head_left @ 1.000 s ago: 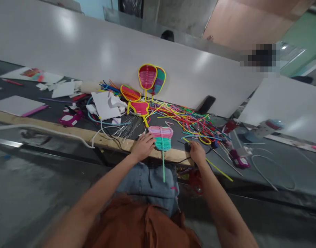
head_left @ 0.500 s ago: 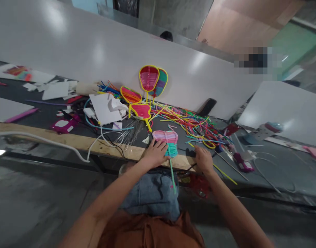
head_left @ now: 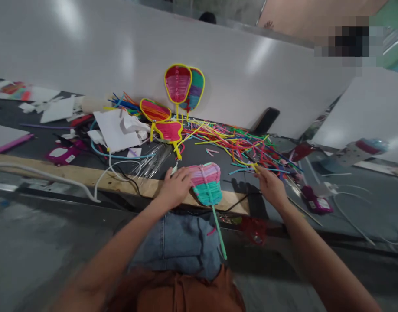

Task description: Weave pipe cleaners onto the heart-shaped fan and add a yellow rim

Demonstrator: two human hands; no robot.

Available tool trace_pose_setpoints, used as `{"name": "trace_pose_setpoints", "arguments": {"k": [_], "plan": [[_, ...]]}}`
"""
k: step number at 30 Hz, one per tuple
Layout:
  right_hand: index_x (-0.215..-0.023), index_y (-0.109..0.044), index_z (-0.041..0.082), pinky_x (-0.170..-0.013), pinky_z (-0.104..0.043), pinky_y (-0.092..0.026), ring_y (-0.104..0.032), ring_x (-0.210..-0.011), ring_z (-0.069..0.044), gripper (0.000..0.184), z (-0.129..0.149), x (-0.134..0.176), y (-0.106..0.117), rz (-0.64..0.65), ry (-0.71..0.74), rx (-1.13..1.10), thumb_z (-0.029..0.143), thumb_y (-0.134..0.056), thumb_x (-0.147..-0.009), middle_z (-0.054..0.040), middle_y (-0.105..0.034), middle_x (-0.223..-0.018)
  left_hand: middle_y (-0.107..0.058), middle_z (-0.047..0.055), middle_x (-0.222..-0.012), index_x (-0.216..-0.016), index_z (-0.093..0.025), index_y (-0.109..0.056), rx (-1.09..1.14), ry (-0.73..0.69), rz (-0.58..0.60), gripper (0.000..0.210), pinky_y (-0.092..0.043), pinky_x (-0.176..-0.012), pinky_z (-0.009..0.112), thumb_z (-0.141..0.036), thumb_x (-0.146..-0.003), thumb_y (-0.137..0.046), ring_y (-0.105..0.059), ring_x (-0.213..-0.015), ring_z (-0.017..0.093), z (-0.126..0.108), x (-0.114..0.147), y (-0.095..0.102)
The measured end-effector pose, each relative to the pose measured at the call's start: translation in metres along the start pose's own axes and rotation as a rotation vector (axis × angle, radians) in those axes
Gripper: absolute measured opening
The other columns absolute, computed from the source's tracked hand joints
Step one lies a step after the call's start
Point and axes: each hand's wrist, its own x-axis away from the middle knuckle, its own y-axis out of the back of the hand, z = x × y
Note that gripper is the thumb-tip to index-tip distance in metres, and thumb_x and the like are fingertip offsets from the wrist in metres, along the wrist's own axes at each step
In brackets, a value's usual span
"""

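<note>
A small hand fan (head_left: 207,182) made of fuzzy pipe cleaners, pink and lilac above and turquoise below, lies at the table's front edge. Its green stem (head_left: 219,232) hangs over the edge above my lap. My left hand (head_left: 175,187) grips the fan's left rim, with part of the fingers hidden. To the right, my right hand (head_left: 273,187) is closed, thumb and fingertips pinching a yellow pipe cleaner (head_left: 254,166) beside the loose pile. A white tassel (head_left: 174,168) lies just beyond my left fingers.
Loose coloured pipe cleaners (head_left: 231,138) are heaped behind. Finished fans (head_left: 178,84) lean on the white partition (head_left: 225,82); a dark phone-like object (head_left: 267,121) leans there too. Purple devices (head_left: 318,201), white cables (head_left: 95,193), paper (head_left: 116,130) and a bottle (head_left: 361,151) lie around.
My left hand has shifted left, from the fan's face to its left rim, and the fan appears closer and tilted. My right hand has moved forward and right, toward the pile.
</note>
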Motion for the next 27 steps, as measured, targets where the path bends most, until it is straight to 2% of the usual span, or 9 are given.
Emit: {"name": "trace_pose_setpoints", "arguments": {"k": [2,4,8,11,15,18,20,23,27], "plan": [[-0.114,-0.056,0.017,-0.077,-0.035,-0.047,-0.062,-0.086,-0.023,0.032,0.015,-0.006,0.004,-0.01,0.028,-0.045,0.023,-0.038,-0.089,-0.0089,-0.069,-0.09,-0.054,0.013,-0.133,-0.124,-0.021,-0.054,0.001,-0.014,0.03,0.035,-0.016,-0.107,0.058,-0.026,-0.091,-0.042,-0.047,-0.124,0.03,0.012,0.0,0.002],[-0.101,-0.062,0.019,-0.079,-0.034,-0.046,-0.061,-0.087,-0.023,0.025,0.034,-0.017,0.003,0.051,0.152,-0.045,0.024,-0.04,-0.09,-0.0085,-0.068,-0.09,-0.061,0.012,-0.125,-0.116,-0.021,-0.059,0.017,-0.044,0.033,0.031,-0.015,-0.108,0.059,-0.029,-0.09,-0.045,-0.049,-0.122,0.029,0.017,0.003,0.006],[-0.094,-0.065,0.02,-0.081,-0.031,-0.045,-0.058,-0.089,-0.02,0.024,0.071,-0.046,-0.017,0.186,0.4,-0.109,0.02,-0.042,-0.09,-0.0082,-0.065,-0.094,-0.069,0.011,-0.103,-0.099,-0.019,-0.066,0.023,-0.058,0.008,0.025,-0.022,-0.107,0.054,-0.026,-0.09,-0.044,-0.055,-0.113,0.027,0.011,0.007,0.016],[-0.097,-0.066,0.021,-0.085,-0.031,-0.043,-0.055,-0.093,-0.02,0.026,0.09,-0.071,-0.039,0.242,0.545,-0.096,0.012,-0.043,-0.088,-0.0074,-0.065,-0.099,-0.065,0.013,-0.109,-0.11,-0.016,-0.061,0.032,0.036,-0.022,0.028,-0.038,-0.098,0.045,-0.021,-0.087,-0.044,-0.057,-0.105,0.025,0.0,-0.006,0.017],[-0.096,-0.067,0.019,-0.089,-0.033,-0.042,-0.053,-0.092,-0.021,0.03,0.098,-0.096,-0.067,0.257,0.716,-0.103,0.003,-0.046,-0.082,-0.0066,-0.067,-0.102,-0.06,0.015,-0.12,-0.122,-0.011,-0.051,0.089,0.131,-0.012,0.04,-0.042,-0.095,0.04,-0.026,-0.086,-0.051,-0.054,-0.111,0.026,-0.009,-0.034,0.001],[-0.094,-0.067,0.017,-0.085,-0.032,-0.043,-0.053,-0.088,-0.02,0.03,0.097,-0.101,-0.081,0.292,0.762,-0.137,0.001,-0.045,-0.081,-0.0066,-0.069,-0.097,-0.061,0.014,-0.119,-0.123,-0.012,-0.05,0.124,0.149,0.051,0.043,-0.042,-0.094,0.041,-0.025,-0.083,-0.056,-0.054,-0.111,0.027,-0.009,-0.043,-0.009],[-0.093,-0.066,0.016,-0.08,-0.03,-0.043,-0.054,-0.082,-0.019,0.03,0.096,-0.098,-0.084,0.338,0.765,-0.143,0.0,-0.044,-0.081,-0.0059,-0.069,-0.089,-0.061,0.012,-0.119,-0.123,-0.015,-0.05,0.149,0.11,0.105,0.042,-0.041,-0.093,0.041,-0.024,-0.082,-0.056,-0.055,-0.109,0.026,-0.006,-0.043,-0.009],[-0.092,-0.066,0.017,-0.076,-0.028,-0.042,-0.053,-0.076,-0.018,0.03,0.096,-0.086,-0.081,0.388,0.778,-0.159,0.0,-0.044,-0.081,-0.005,-0.068,-0.083,-0.062,0.012,-0.117,-0.122,-0.015,-0.05,0.196,0.02,0.181,0.041,-0.04,-0.093,0.041,-0.024,-0.083,-0.055,-0.055,-0.106,0.025,-0.002,-0.036,-0.003],[-0.094,-0.065,0.016,-0.076,-0.028,-0.041,-0.054,-0.078,-0.017,0.028,0.094,-0.072,-0.075,0.372,0.761,-0.201,0.002,-0.043,-0.083,-0.0061,-0.068,-0.087,-0.063,0.009,-0.114,-0.121,-0.016,-0.051,0.246,-0.028,0.194,0.037,-0.038,-0.095,0.041,-0.023,-0.084,-0.054,-0.054,-0.104,0.023,0.003,-0.027,0.0]]}}
